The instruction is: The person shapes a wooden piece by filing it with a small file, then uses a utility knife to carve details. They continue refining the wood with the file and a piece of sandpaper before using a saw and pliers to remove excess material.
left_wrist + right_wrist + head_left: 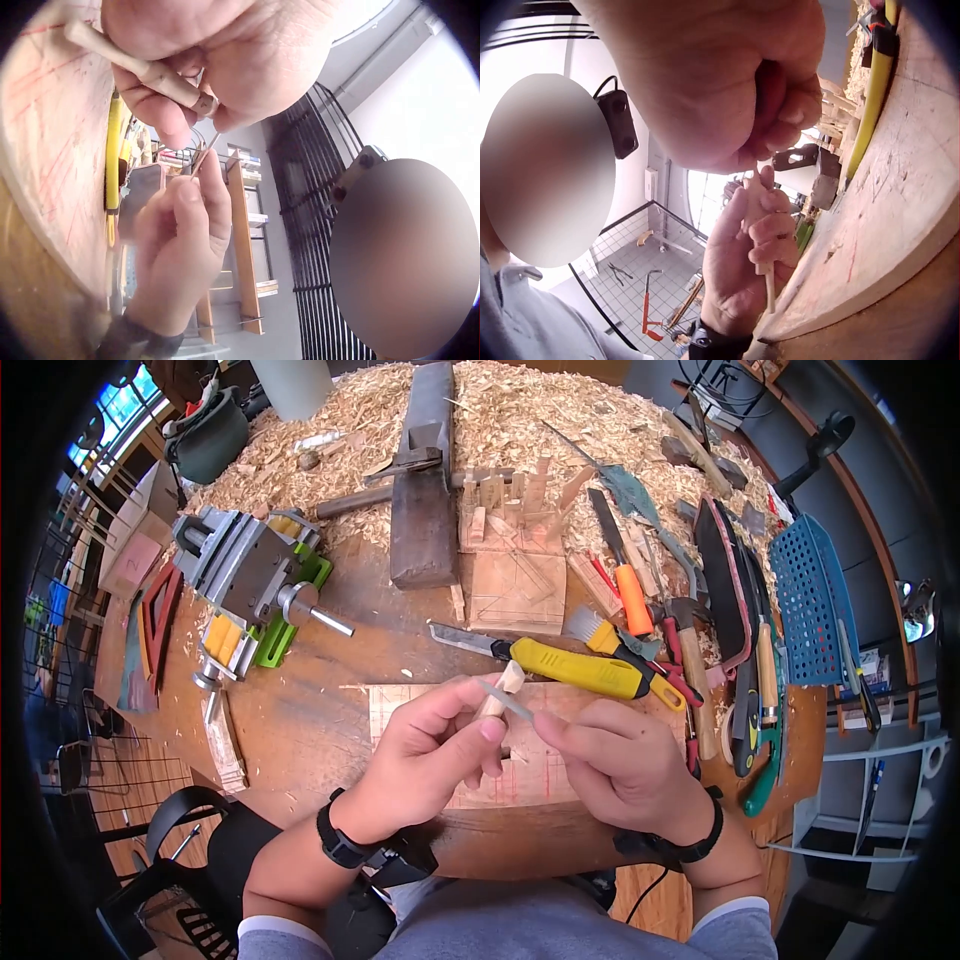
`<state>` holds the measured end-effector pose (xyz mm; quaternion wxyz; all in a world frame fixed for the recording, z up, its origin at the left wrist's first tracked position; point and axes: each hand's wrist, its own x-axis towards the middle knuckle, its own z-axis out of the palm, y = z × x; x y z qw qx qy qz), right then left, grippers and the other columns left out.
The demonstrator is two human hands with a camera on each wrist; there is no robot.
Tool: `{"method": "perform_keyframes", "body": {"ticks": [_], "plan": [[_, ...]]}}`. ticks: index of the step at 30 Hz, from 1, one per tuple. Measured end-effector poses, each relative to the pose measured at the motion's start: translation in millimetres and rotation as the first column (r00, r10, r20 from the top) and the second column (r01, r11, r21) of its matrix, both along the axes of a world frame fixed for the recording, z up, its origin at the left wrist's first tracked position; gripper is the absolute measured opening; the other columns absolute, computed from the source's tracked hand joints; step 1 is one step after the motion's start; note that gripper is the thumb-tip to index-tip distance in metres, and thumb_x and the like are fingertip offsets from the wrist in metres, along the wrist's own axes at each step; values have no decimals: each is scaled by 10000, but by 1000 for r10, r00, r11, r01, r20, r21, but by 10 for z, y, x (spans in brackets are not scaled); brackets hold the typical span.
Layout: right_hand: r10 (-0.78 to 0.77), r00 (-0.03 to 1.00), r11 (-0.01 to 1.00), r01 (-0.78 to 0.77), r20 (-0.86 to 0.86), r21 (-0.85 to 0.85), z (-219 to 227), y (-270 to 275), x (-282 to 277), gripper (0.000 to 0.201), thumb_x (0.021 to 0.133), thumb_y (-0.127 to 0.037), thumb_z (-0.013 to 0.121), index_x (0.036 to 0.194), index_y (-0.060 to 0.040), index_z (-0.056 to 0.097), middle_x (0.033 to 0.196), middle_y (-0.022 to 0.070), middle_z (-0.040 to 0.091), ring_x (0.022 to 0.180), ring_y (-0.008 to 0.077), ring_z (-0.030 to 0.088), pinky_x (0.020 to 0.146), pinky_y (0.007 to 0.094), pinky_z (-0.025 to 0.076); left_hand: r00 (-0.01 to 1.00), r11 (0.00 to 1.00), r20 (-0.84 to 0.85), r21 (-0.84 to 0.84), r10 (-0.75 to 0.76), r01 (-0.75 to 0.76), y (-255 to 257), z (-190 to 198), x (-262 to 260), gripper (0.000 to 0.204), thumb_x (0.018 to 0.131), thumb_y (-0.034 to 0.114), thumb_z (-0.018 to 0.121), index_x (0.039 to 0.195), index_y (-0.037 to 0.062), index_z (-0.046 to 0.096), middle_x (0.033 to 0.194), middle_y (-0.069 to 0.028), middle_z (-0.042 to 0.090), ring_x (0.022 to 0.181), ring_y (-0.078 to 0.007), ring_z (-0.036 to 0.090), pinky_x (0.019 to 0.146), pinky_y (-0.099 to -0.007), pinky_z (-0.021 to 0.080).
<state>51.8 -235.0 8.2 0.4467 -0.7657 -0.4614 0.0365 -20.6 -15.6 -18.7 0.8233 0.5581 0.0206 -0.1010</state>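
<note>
Between the fingers and thumb of my left hand (425, 755) is a small carved wooden piece (512, 677). The left wrist view shows this slim, spindle-like wooden piece (161, 78) with turned-looking steps and a narrower shaft sticking out past the hand. My right hand (630, 765) pinches a thin, flat grey strip (512, 703) between thumb and forefinger. The strip crosses the wooden piece near its pale faceted end; what kind of tool it is I cannot tell. Both hands are above a pale board (545, 785) with red pencil lines.
Beyond the hands lie a yellow-handled saw knife (580, 667), a brush (592, 630) and an orange-handled chisel (632, 600). A metal vise (240, 565) stands at left, a long wooden plane (424, 520) behind. Wood shavings (530, 400) cover the back; more tools and a blue perforated basket (805, 600) are at right.
</note>
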Motion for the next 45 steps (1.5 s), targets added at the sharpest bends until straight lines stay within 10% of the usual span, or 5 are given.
{"method": "perform_keyframes", "body": {"ticks": [28, 45], "plan": [[-24, 998, 1000, 24, 59, 4, 22, 22, -34, 547, 756, 94, 632, 1280, -59, 660, 808, 88, 599, 595, 225, 592, 531, 333, 483, 971, 971, 63, -78, 229, -224, 97, 7, 15, 194, 902, -46, 693, 1061, 17, 603, 1030, -39, 679, 910, -72, 635, 798, -220, 525], [-6, 998, 997, 11, 57, -76, 140, -75, 87, 438, 814, 62, 644, 1234, -58, 675, 863, 107, 654, 700, 263, 653, 623, 343, 528, 981, 982, -139, -118, 133, -150, 83, 119, 64, 236, 936, 40, 669, 1157, 15, 591, 944, -94, 687, 755, -144, 694, 529, -219, 537]]}}
